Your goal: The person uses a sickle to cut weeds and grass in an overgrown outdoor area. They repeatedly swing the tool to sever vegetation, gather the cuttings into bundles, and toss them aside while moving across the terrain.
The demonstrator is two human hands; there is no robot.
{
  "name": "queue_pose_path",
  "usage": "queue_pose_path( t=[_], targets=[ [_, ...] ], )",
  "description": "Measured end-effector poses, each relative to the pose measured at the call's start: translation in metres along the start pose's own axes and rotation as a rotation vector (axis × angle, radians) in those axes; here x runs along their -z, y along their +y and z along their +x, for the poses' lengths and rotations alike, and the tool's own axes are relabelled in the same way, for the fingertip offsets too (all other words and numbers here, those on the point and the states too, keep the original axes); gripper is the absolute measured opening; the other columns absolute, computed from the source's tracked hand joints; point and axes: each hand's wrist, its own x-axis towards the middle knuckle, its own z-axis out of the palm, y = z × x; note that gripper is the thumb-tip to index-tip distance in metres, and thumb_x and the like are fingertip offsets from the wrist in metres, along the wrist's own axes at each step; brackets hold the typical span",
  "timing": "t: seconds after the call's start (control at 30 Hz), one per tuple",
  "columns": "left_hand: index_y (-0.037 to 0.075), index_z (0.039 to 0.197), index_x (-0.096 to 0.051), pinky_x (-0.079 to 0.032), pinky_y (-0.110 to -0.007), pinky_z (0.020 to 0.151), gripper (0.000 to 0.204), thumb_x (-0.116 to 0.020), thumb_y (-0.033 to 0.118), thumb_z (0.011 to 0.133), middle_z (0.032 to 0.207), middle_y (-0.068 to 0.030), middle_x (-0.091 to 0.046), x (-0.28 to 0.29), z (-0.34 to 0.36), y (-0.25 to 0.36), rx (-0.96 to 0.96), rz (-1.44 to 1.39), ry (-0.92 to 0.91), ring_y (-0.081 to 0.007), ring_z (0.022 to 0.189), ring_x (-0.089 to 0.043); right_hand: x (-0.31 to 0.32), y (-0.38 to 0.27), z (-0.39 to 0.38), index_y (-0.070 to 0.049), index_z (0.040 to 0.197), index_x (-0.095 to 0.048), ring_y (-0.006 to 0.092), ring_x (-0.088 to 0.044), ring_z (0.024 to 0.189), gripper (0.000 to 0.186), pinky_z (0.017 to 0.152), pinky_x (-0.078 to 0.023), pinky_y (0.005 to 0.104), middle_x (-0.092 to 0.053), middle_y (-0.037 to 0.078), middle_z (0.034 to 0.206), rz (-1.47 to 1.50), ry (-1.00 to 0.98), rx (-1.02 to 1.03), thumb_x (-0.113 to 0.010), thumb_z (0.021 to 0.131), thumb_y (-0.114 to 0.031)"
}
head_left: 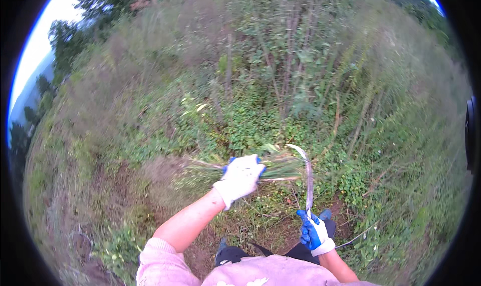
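My left hand (242, 180), in a white glove with blue on the palm side, is closed round a bundle of cut grass (280, 167). The stalks stick out on both sides of the fist, blurred by motion. My right hand (314, 233), gloved the same way, grips a sickle (308, 188) low in front of my right leg. Its curved metal blade points up and away, the tip bending left near the right end of the grass. The handle is mostly hidden in the fist.
Dense low green plants (255, 123) cover the slope ahead, with tall thin stems (290, 50) behind them. Dry brownish grass (115, 186) lies to the left. A bare stick (356, 236) is by my right hand. My dark-trousered legs (231, 255) stand close below.
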Motion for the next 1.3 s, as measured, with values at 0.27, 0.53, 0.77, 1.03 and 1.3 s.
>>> queue_pose_path(
  t=[0.27, 0.53, 0.77, 1.03, 1.3],
  targets=[
    [0.012, 0.068, -0.053, -0.038, -0.034, 0.055, 0.006, -0.051, 0.016, 0.069, 0.069, -0.0037, -0.051, 0.031, -0.022, 0.044, -0.352, 0.366, -0.035, -0.0196, 0.067, -0.052, -0.016, 0.039, 0.021, -0.016, 0.112, -0.049, 0.0079, -0.03, 0.031, 0.029, 0.03, -0.026, 0.024, -0.033, -0.004, 0.045, -0.124, 0.068, -0.078, -0.045, 0.088, -0.03],
    [0.01, 0.072, -0.059, -0.034, -0.031, 0.044, 0.012, -0.055, 0.018, 0.064, 0.062, 0.0006, -0.055, 0.061, -0.07, -0.026, -0.149, 0.6, 0.1, -0.0171, 0.055, -0.054, -0.032, 0.056, 0.044, -0.02, 0.101, -0.052, 0.0092, -0.031, 0.032, 0.017, 0.031, -0.027, 0.0259, -0.033, -0.004, 0.045, -0.287, 0.086, -0.132, -0.049, 0.086, -0.029],
    [0.011, 0.069, -0.058, -0.042, -0.031, 0.053, 0.01, -0.053, 0.019, 0.068, 0.06, 0.0, -0.054, 0.133, -0.159, -0.096, 0.129, 0.736, -0.04, -0.0193, 0.062, -0.057, -0.068, 0.066, 0.048, -0.021, 0.082, -0.049, 0.0109, -0.031, 0.032, 0.011, 0.032, -0.025, 0.0261, -0.033, -0.003, 0.045, -0.355, 0.106, -0.172, -0.058, 0.08, -0.026],
    [0.021, 0.122, -0.04, -0.006, -0.041, 0.106, 0.048, -0.052, 0.027, 0.076, 0.142, -0.0095, -0.006, 0.224, -0.382, -0.204, 0.828, 0.991, -0.39, -0.0241, 0.131, -0.007, -0.112, 0.071, 0.032, -0.021, 0.09, -0.052, 0.0107, -0.032, 0.031, 0.011, 0.031, -0.025, 0.0258, -0.035, -0.003, 0.045, -0.431, 0.126, -0.143, -0.058, 0.081, -0.025],
    [0.01, 0.093, -0.064, -0.046, -0.032, 0.08, 0.056, -0.074, 0.045, 0.051, 0.101, -0.01, -0.06, 0.075, -0.562, -0.186, 1.56, 0.267, -1.148, -0.0233, 0.093, -0.058, -0.106, 0.056, 0.015, -0.014, 0.078, -0.047, 0.0085, -0.034, 0.039, 0.011, 0.035, -0.029, 0.0225, -0.037, -0.002, 0.051, -0.314, 0.141, -0.12, -0.054, 0.084, -0.021]
  ],
)
